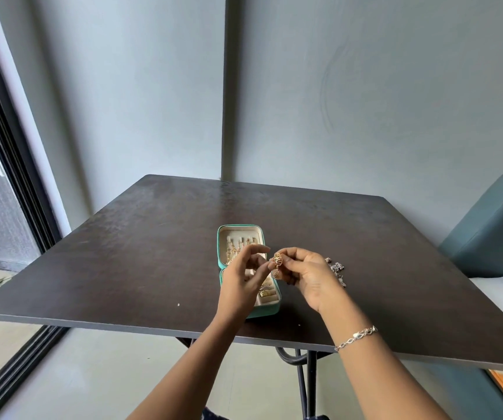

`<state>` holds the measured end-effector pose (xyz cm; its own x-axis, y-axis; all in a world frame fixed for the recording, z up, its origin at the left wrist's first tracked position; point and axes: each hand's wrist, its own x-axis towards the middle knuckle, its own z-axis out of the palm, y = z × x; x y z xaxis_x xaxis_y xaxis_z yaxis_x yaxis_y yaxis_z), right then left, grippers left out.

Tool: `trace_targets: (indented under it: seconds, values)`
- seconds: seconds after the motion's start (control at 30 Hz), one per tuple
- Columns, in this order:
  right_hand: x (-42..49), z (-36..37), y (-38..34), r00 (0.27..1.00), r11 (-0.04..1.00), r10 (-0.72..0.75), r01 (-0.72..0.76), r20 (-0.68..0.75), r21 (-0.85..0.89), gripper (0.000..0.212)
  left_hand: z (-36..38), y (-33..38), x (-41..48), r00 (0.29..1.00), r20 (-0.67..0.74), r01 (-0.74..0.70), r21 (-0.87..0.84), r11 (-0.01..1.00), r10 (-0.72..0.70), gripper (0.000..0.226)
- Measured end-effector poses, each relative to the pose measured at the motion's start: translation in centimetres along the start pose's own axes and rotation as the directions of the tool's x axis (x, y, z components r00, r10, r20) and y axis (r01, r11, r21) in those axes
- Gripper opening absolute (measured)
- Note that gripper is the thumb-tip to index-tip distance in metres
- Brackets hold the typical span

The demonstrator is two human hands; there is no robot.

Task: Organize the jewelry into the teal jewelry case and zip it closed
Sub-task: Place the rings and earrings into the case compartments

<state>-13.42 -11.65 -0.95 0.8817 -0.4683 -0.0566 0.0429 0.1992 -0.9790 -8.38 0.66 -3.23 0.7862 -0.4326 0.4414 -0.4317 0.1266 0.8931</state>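
Note:
The teal jewelry case [225, 230] lies open in the middle of the dark table [153, 237], its cream lining showing. Gold chains hang in the far half and gold rings [266, 293] sit in the near half. My right hand [307, 272] pinches a gold filigree piece [277, 259] above the case's right edge. My left hand [245, 274] hovers over the case with its fingers loosely spread, fingertips close to the gold piece. A small heap of silver jewelry [336, 266] lies on the table just right of my right hand, partly hidden by it.
The table's front edge [122, 324] runs close under my forearms. A teal cushioned seat [492, 231] stands at the right. A sliding door frame [10, 165] is on the left. A silver bracelet [356, 337] is on my right wrist.

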Motion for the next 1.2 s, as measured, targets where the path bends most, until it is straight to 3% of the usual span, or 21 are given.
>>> trace_targets:
  seconds: [0.3,0.57,0.7,0.8,0.9,1.07,1.2]
  values:
    - [0.0,1.2,1.2,1.0,0.998,-0.024,0.024,-0.009,-0.061,0.016,0.3,-0.6,-0.3,0.996,-0.077,0.05,-0.072,0.996,-0.055,0.013]
    - [0.0,0.4,0.9,0.989,0.971,-0.146,0.146,0.017,-0.189,0.01,0.3,-1.2,-0.5,0.998,-0.028,0.062,-0.093,0.994,-0.064,0.022]
    - [0.7,-3.5,-0.5,0.959,0.92,-0.258,0.207,-0.115,-0.333,0.02,0.3,-1.6,-0.7,0.999,0.004,0.051,0.005,0.999,-0.051,0.024]
    - [1.4,-7.6,-0.6,0.903,0.771,-0.365,0.156,-0.227,-0.617,0.026,0.0,-1.6,-0.8,0.999,0.035,0.008,0.076,0.997,-0.011,0.022]
    - [1.7,-10.3,0.0,0.913,0.556,-0.352,0.026,-0.207,-0.83,0.017,-0.6,-1.6,-0.6,0.998,0.056,0.009,0.099,0.995,-0.014,0.023]
    - [1.8,-11.0,1.2,0.951,0.328,-0.307,0.082,-0.024,-0.941,0.028,-1.3,-1.9,-0.4,1.0,0.024,-0.01,0.108,0.994,0.007,0.028]
    - [2.1,-10.5,1.7,0.926,0.248,-0.376,0.126,0.024,-0.961,0.031,-1.3,-2.1,-0.5,1.0,0.001,0.0,0.122,0.993,0.0,0.032]
